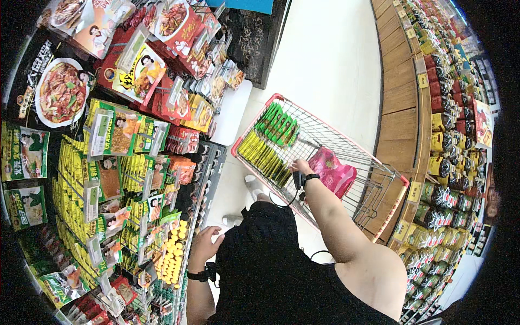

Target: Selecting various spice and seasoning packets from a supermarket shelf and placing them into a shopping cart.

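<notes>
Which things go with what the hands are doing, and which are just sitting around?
Part of the job:
cart
yellow packets in it, beside the right hand
green packets and pink bag, also in it

Just around:
round yellow items near the left hand
hanging packets on the left
wooden shelving on the right

The left forearm (200,303) rose from the near left, the left hand (206,244) relaxed, fingers loosely curled. The right arm (341,222) stretched farther out; the right hand's (299,167) finger pose was hard to make out.
</notes>
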A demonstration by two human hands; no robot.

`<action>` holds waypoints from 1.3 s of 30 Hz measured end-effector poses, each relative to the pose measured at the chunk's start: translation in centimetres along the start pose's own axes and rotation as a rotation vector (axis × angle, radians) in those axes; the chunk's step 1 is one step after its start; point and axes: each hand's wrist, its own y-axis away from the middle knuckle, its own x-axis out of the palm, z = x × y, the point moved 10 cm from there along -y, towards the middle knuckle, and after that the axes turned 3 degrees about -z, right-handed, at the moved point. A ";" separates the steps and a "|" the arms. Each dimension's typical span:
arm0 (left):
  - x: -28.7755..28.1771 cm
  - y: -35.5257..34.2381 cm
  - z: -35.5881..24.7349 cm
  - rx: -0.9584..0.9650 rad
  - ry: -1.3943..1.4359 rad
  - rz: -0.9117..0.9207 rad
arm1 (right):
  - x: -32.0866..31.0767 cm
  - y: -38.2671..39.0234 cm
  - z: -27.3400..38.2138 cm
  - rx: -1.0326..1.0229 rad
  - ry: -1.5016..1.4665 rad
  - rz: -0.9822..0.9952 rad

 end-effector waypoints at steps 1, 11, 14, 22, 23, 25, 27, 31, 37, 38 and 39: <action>-0.2 0.6 -0.1 -0.017 -0.020 -0.011 | 0.9 1.1 -0.7 0.043 0.068 -0.022; 2.2 -2.6 -1.9 0.024 -0.005 0.115 | -12.7 -11.2 -17.9 0.195 0.794 -0.022; 2.0 -2.3 -1.6 -0.017 -0.038 0.126 | -7.4 -6.4 -12.9 -0.072 0.998 -0.040; 3.9 -3.5 -3.4 0.081 0.005 0.201 | -10.1 -3.1 -6.0 -0.283 0.882 -0.308; 3.9 -3.5 -3.3 0.075 0.002 0.205 | -10.2 -3.0 -6.0 -0.145 0.851 -0.365; 3.6 -3.4 -3.1 0.063 -0.029 0.200 | -7.5 -0.7 -4.3 -0.201 0.964 -0.396; 3.5 -3.5 -3.1 0.058 -0.038 0.203 | -8.2 0.5 -3.8 -0.138 0.998 -0.486; 3.0 -3.7 -3.3 0.078 -0.057 0.197 | -9.3 1.6 -3.0 -0.149 1.034 -0.494; 1.7 -3.7 -3.8 0.154 -0.030 0.163 | -10.3 4.2 -0.5 -0.201 0.921 -0.599; 1.5 -3.7 -3.6 0.173 -0.027 0.149 | -10.4 4.7 -0.1 -0.208 0.802 -0.554; 1.6 -3.7 -3.2 0.198 -0.021 0.137 | -10.6 5.3 0.3 -0.218 0.683 -0.505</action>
